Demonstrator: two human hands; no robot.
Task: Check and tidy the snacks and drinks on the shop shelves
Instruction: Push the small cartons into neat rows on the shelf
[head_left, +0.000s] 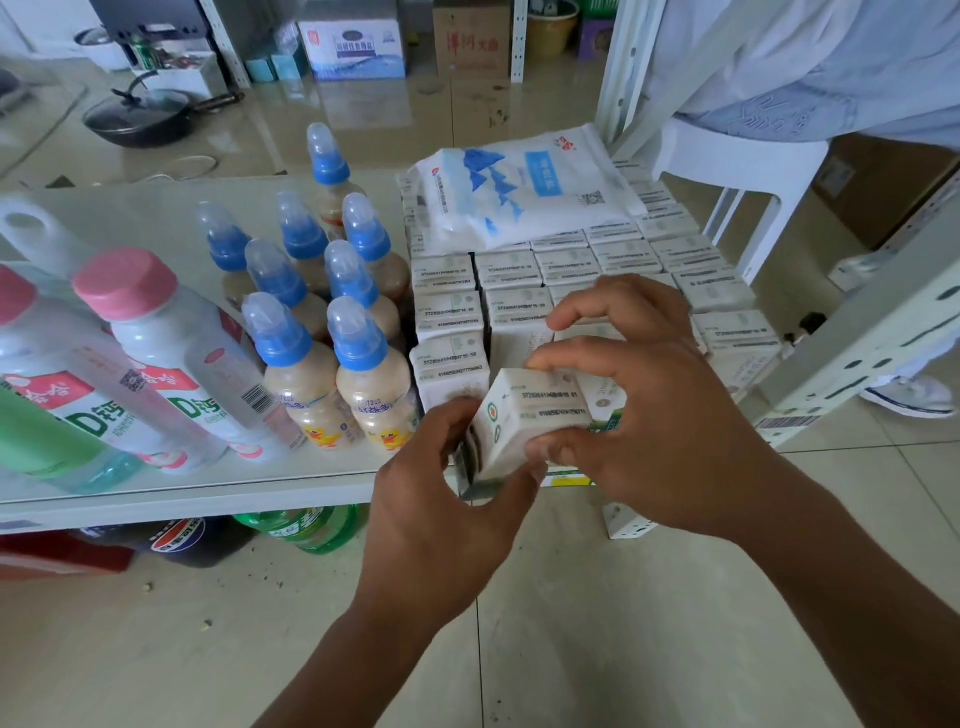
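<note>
The left grip and right grip both clasp a tilted white carton; packed cartons behind.

Floor was pale beige glossy tile with thin grout lines; crumbs lay scattered near the front. Light was soft and even, with pale reflections on the far tiles. A white metal shelf ran across the left, with a perforated white upright at the back right. A white plastic stool stood just beside that upright. A black pan with a glass lid sat on the floor, back left. Along the back stood a white-and-blue box, a brown cardboard box and a yellow bucket. A white shoe showed at the right edge.
</note>
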